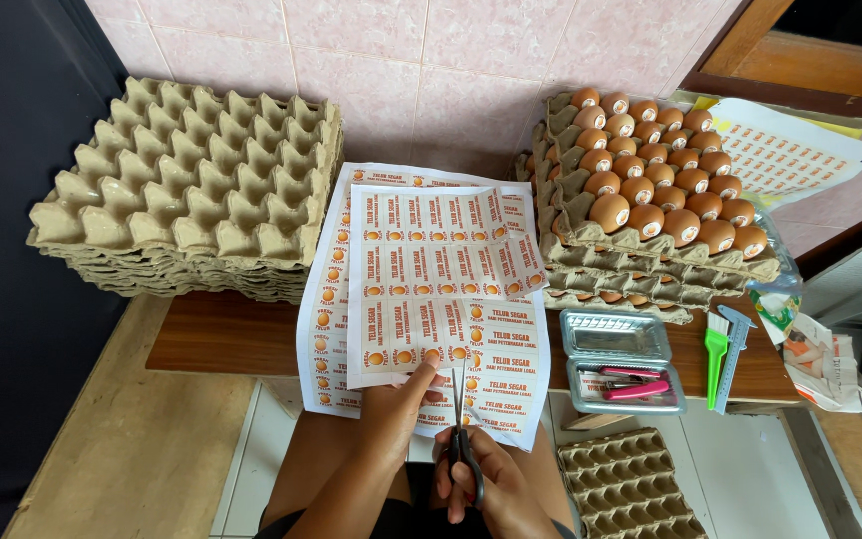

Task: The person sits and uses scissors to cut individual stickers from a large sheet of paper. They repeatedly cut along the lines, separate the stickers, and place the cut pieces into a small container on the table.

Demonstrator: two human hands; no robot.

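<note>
A white label sheet (431, 269) printed with rows of small orange-and-red stickers lies over a second, larger sheet (323, 299) on a wooden shelf. My left hand (396, 409) pinches the top sheet's lower edge, thumb on top. My right hand (486, 479) grips black-handled scissors (463, 419), blades pointing up into the sheet's bottom edge between two label columns.
A tall stack of empty cardboard egg trays (187, 190) stands at left. Stacked trays full of brown eggs (650, 190) stand at right, another label sheet (780, 150) behind them. A metal tin (619, 359) holds pink tools beside a green brush and a caliper (735, 349). An empty egg tray (631, 489) sits below.
</note>
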